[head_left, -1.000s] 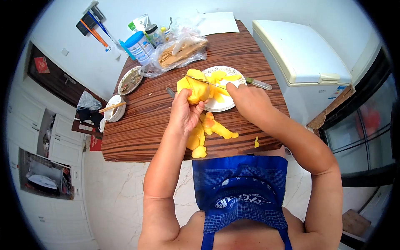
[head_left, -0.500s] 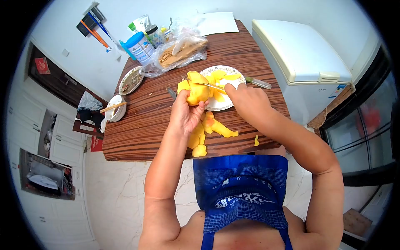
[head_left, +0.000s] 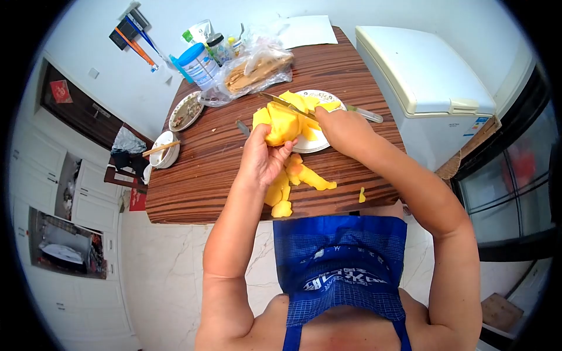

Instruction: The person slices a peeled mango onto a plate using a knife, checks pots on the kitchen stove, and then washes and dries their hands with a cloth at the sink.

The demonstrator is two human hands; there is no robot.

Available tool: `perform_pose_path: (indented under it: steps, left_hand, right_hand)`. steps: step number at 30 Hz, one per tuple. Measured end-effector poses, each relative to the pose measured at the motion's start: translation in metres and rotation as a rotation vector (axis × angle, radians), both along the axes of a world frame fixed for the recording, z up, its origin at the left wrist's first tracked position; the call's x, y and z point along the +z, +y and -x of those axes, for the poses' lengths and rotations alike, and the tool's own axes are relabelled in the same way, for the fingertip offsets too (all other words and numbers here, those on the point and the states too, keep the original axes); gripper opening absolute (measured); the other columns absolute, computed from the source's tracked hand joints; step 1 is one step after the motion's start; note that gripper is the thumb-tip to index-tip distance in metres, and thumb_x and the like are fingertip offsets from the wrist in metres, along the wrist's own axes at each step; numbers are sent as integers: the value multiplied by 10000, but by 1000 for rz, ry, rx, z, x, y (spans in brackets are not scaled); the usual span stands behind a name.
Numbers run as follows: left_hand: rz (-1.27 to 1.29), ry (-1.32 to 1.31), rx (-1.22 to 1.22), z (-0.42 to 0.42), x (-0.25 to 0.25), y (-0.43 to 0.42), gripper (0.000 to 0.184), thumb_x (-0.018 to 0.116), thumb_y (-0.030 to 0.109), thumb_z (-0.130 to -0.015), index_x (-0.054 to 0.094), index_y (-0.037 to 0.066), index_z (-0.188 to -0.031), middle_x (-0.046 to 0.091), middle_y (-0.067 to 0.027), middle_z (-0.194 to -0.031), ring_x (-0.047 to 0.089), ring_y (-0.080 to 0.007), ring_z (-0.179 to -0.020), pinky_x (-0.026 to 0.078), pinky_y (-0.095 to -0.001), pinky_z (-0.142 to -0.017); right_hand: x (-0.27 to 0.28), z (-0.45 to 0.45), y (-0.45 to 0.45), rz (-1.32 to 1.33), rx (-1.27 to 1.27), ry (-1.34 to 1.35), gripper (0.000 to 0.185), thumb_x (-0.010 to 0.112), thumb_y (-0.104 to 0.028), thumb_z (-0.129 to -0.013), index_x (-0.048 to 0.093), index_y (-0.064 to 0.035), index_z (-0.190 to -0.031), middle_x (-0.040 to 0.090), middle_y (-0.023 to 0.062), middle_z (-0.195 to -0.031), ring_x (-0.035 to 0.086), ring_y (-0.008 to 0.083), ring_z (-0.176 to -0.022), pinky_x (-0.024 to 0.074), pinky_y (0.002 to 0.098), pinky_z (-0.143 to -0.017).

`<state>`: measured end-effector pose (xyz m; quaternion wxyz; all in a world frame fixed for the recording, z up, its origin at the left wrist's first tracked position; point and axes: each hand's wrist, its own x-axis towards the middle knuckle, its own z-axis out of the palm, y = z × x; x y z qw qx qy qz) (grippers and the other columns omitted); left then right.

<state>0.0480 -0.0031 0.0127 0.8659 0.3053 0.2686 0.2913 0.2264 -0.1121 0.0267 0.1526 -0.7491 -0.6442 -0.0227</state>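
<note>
My left hand (head_left: 266,155) is closed around a peeled yellow mango (head_left: 283,126) with flat cut faces, held above the table in front of the plate. In my right hand (head_left: 345,131) is a knife (head_left: 280,101), its blade slanting up and left along the far side of the mango. A cut yellow slice (head_left: 293,99) lies against the blade. Behind and below is a white patterned plate (head_left: 311,144) bearing several mango slices, partly hidden by the fruit and my right hand. Yellow mango peel (head_left: 313,177) lies on the table near my left wrist.
On the wood-grain table (head_left: 216,175) are a bag of brown food (head_left: 257,73), a blue-lidded can (head_left: 198,63), a dish of food (head_left: 187,112) and a bowl with chopsticks (head_left: 165,153). A clear-handled utensil (head_left: 367,114) lies right of the plate; a white chest freezer (head_left: 424,70) stands beyond.
The knife blade has gone from pressing into the mango to lying across its far side, and a slice has come away against it. My left hand still holds the mango.
</note>
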Motion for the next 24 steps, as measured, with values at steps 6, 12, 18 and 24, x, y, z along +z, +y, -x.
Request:
perform_pose_path:
  steps: [6, 12, 18, 24]
  left_hand:
    - [-10, 20, -45, 9, -1, 7, 392, 506, 177, -904, 499, -49, -1225, 604, -211, -1097, 667, -317, -838, 605, -263, -610]
    - [18, -4, -85, 14, -1, 12, 412, 500, 159, -901, 483, -52, -1254, 592, -226, -1146, 672, -358, -876, 621, -283, -629]
    - [105, -162, -161, 21, -10, 20, 459, 486, 170, -900, 456, -47, -1304, 570, -240, -1211, 644, -418, -979, 632, -331, -704]
    - [180, -260, -240, 26, -12, 22, 485, 461, 205, -905, 447, -36, -1326, 558, -246, -1237, 628, -444, -1014, 632, -358, -733]
  right_hand:
    - [-30, -32, 14, -29, 240, 279, 239, 505, -207, -958, 517, 1, -1074, 646, 198, -783, 639, 307, -619, 502, 424, -551]
    - [15, -23, -8, 388, 6, 758, 233, 476, -216, -983, 502, 4, -1057, 514, 30, -690, 498, 110, -521, 443, 265, -450]
    - [19, -21, -29, 285, -22, 832, 229, 483, -213, -981, 506, 9, -1033, 561, 69, -725, 541, 147, -538, 473, 306, -490]
    - [-18, -32, -22, 41, 132, 376, 234, 496, -210, -971, 516, 23, -976, 620, 153, -783, 618, 216, -590, 500, 373, -576]
